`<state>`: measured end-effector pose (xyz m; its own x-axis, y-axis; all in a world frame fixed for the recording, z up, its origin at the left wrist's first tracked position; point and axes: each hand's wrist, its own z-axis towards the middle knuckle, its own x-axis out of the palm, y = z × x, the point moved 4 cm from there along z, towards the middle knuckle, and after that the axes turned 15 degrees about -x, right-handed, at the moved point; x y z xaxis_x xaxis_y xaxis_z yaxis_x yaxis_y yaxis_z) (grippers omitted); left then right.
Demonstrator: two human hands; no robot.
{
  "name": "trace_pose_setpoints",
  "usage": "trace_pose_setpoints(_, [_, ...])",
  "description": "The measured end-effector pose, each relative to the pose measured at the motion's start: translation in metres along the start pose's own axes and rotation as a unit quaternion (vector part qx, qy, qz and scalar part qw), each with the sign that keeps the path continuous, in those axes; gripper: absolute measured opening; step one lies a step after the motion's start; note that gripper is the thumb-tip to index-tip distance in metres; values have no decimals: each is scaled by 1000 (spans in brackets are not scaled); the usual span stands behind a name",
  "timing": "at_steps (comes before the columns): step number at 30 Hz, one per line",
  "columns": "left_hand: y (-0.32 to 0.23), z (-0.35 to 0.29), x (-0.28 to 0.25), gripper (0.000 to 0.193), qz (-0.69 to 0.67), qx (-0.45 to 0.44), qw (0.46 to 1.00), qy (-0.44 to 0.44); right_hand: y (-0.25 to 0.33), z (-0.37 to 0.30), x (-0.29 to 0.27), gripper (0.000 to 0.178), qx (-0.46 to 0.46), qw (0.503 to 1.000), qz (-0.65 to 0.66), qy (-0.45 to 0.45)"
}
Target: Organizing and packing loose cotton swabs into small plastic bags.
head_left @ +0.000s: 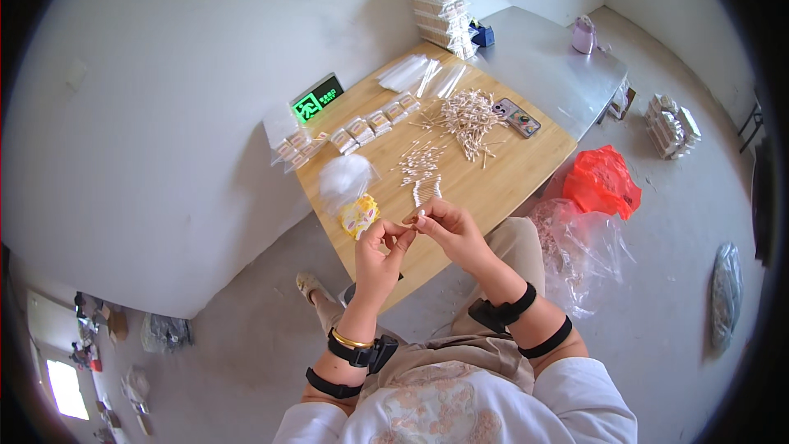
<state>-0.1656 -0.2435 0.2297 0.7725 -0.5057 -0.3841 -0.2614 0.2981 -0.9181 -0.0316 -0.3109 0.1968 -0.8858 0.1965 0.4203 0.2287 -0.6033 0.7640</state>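
Item 1: L hand (382, 252) & R hand (456, 235), meeting over nr edge of wood-topped bench (505, 177); thumb & fingers of each pinched together on a small item (422, 214) w/ a white end, poss. a cotton swab, tho too small for us to be sure.
Item 2: short row of swabs (427, 190), side by side, just beyond our fingers; loose scatter of swabs (419, 163) behind it; big heap of swabs (470, 117) farther back, phone (517, 117) near, on its R.
Item 3: line of clear-bagged packs (362, 130), L side of bench; tall stack of packs (440, 12), far corner; clear sleeves (403, 74) btwn.
Item 4: we also note yellow-&-white packet (359, 215), L of row; green-lit sign (317, 99), by wall; red bag (603, 182), R of bench
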Motion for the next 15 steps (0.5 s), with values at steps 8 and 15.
trace_pose_setpoints(8, [-30, -42, 1, 11, -225, -55, 964, 130, 65, -22, 18, 18, -20, 997, -2, 78])
trace_pose_setpoints(15, [-26, -75, 13, 27, -236, -125, 916, 299, 117, -61, 27, 14, -89, 987, -82, 102])
